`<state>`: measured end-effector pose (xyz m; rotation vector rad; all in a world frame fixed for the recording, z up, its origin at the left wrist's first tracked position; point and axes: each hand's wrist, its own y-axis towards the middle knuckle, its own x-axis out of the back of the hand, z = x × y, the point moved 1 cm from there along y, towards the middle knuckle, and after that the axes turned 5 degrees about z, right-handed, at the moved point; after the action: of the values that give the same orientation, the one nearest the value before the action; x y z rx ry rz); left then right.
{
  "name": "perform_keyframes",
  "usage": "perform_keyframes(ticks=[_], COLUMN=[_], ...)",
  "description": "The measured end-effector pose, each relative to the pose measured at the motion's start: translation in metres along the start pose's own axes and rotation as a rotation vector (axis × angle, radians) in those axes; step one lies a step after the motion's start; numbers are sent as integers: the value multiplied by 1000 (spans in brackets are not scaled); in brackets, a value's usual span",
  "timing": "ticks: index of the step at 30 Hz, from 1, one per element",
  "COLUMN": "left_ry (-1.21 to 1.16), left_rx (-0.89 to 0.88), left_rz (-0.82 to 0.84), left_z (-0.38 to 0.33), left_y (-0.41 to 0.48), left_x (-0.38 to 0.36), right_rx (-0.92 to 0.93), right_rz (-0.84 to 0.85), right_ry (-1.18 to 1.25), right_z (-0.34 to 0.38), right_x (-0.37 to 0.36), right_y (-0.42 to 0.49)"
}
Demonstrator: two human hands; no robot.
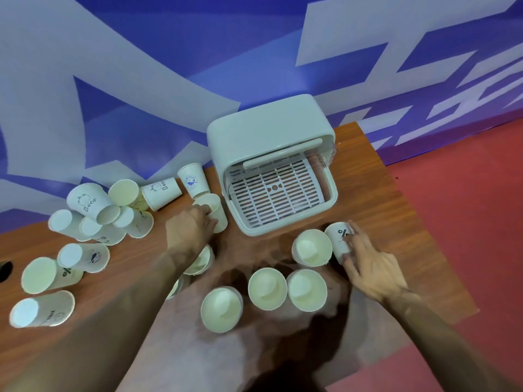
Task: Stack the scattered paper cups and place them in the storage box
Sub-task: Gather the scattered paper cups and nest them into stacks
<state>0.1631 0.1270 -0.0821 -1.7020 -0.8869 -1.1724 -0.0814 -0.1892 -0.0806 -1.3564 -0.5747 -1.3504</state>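
Observation:
Many white paper cups lie scattered on a brown table (376, 193). My left hand (189, 230) grips a cup lying on its side (216, 210) just left of the white storage box (271, 162). The box stands open toward me, with a slotted tray (276, 190) inside. My right hand (368, 267) holds a tipped cup with a "%" mark (338, 239) in front of the box's right corner. Three upright cups (267, 288) stand between my arms, and another (311, 250) stands beside the "%" cup.
A heap of tipped cups (104, 213) fills the left side of the table, with more (42, 308) near the left front edge. A blue and white wall banner (169, 80) rises behind the table. Red floor (467, 222) lies to the right.

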Motion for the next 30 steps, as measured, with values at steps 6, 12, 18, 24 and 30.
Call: perform_keyframes(ticks=[6,12,18,24,30], left_ry=[-30,-45,-60,-80,-105], left_rx=[-13,-78,-124,-49,-2], left_rz=[-17,-61,-184,-238,-251], left_z=[3,12,24,46,70], left_y=[-10,-25,-52,-86,-118], left_x=[6,18,49,70,76], right_rx=[-65,-149,-148,233,507], right_rz=[88,127,-280,-459,-296], right_ry=[-11,32,-64,-58,-57], right_z=[0,5,38,142,244], right_x=[1,9,57,99,94], right_y=[2,10,19,31,33])
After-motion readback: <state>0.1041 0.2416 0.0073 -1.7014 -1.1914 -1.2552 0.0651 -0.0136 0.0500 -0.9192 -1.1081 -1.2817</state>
